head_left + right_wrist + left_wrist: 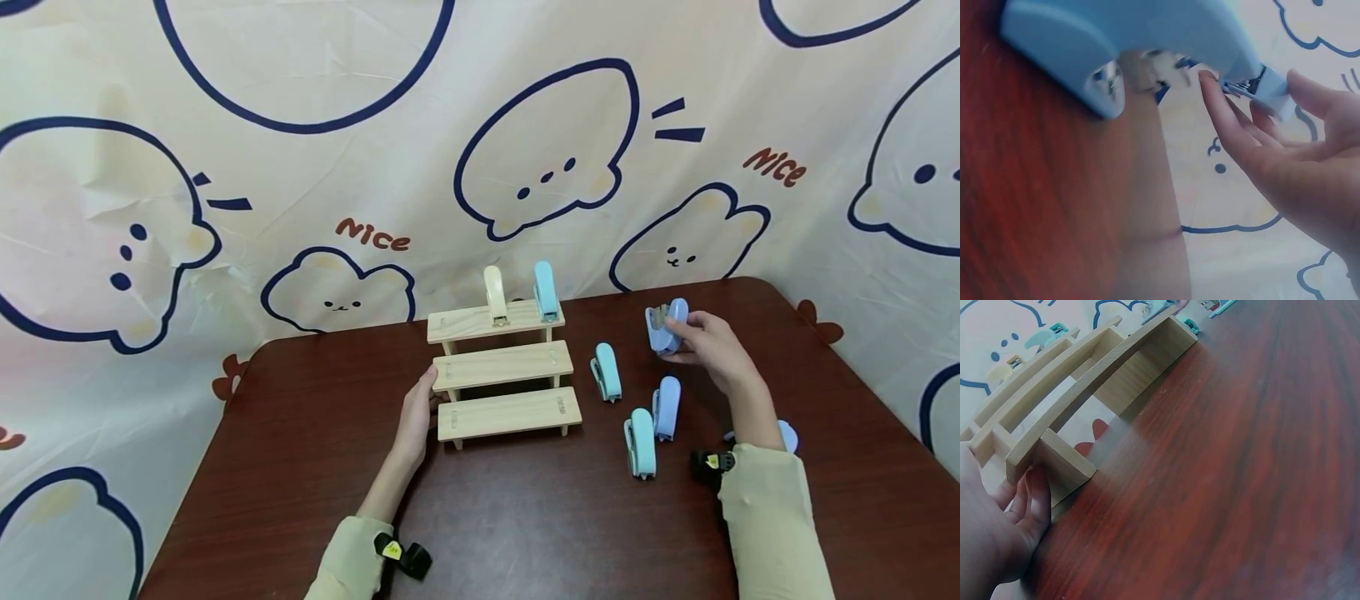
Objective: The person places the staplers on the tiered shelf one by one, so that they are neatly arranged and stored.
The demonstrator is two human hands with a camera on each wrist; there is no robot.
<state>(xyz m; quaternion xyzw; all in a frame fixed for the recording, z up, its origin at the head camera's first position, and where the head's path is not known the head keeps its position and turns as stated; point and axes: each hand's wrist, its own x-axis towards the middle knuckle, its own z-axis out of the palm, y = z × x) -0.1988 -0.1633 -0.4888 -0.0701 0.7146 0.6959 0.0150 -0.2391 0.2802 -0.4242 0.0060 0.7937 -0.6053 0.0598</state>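
Observation:
My left hand [414,421] is at the left end of a three-tier wooden stand [504,364], its fingers [1036,500] curled under the edge of the front tier beside the leg. To the right, my right hand [716,350] holds a periwinkle-blue stapler [660,338] over the far right of the table, its metal part showing. In the right wrist view the thumb and fingers pinch one end of this stapler [1275,94]. A cream stapler [495,293] and a light blue stapler [546,290] stand on the top tier.
Right of the stand are a mint stapler [606,372], another mint stapler [641,443] and a periwinkle stapler [667,408] beside it. A blue stapler [787,437] lies partly hidden behind my right wrist. A printed cloth [525,33] hangs behind the dark table [300,467].

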